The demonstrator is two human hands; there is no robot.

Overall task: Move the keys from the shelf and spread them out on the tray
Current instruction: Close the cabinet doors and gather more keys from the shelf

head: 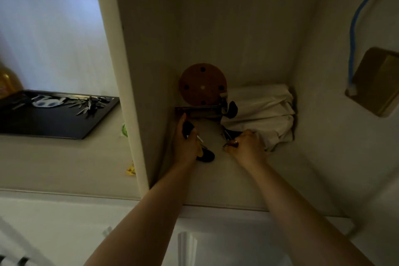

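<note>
Over at the left edge of the frame, a black tray lies on a pale counter, with a scatter of keys already resting along its upper rim beside a white and blue shape I cannot identify. A tall pale divider wall separates that counter from the shelf in the middle of the frame, where both bare arms reach in from the bottom.

Left of centre, the left hand is closed around a dark-headed bunch of keys, with a silvery blade sticking out to its right and a dark rounded fob showing just below the fingers. Above it, a round cork-coloured disc with dark holes stands against the back wall, and a metal bar lies at its foot.

Right of centre, the right hand is curled over a second small bunch of keys, fingers pinched on them near the shelf floor. Behind it sits a bundle of white cloth, touching the hand's far side. At the far right of the frame a blue cord hangs down beside a brass-coloured plate.
</note>
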